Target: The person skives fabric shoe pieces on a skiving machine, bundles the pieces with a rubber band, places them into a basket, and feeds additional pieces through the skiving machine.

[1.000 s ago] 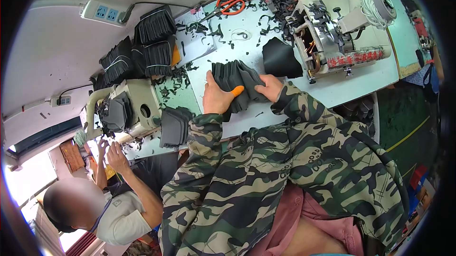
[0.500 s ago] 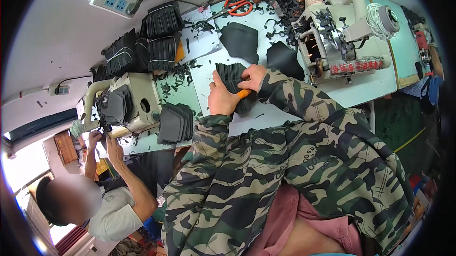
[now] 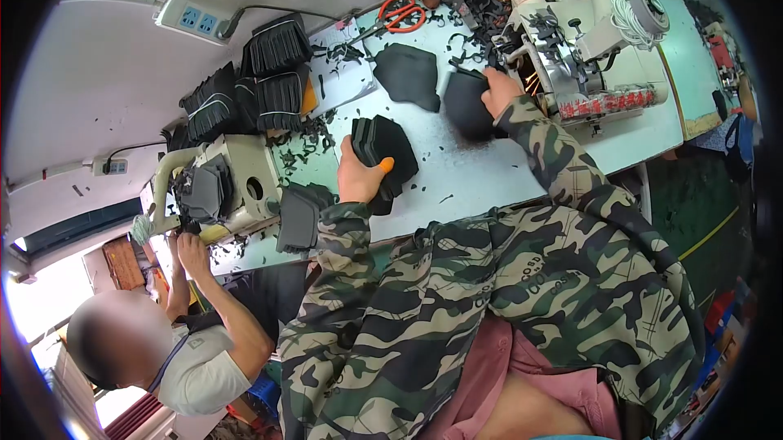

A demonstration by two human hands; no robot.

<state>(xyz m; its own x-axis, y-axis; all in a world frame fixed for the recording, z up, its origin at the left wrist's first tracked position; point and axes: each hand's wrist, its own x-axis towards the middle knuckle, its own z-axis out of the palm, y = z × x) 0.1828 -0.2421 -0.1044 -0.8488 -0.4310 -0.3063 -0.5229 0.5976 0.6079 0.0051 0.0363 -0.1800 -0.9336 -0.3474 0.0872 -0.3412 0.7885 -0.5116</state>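
A stack of black leather-like pieces [image 3: 396, 153] stands tilted on the white table, held by my left hand [image 3: 361, 176]. Its thumb wears an orange finger cover [image 3: 387, 164] and presses on the front piece. Farther right, my right hand [image 3: 501, 96] grips the edge of a single black piece [image 3: 468, 107], which is partly smeared by motion. Between and beyond my hands, another flat black piece [image 3: 407, 75] lies on the table.
A sewing-type machine [image 3: 563, 48] stands on the right, with black scraps around it. Red-handled scissors [image 3: 402, 14] lie at the back. Tied black bundles [image 3: 276, 42] are piled on the left. Near a second machine [image 3: 245, 179], a co-worker's hands [image 3: 192, 252] are at work.
My right hand has left the stack and moved right to the single black piece, taking hold of it. My left hand has shifted slightly left and tilted the stack, showing its broad face.
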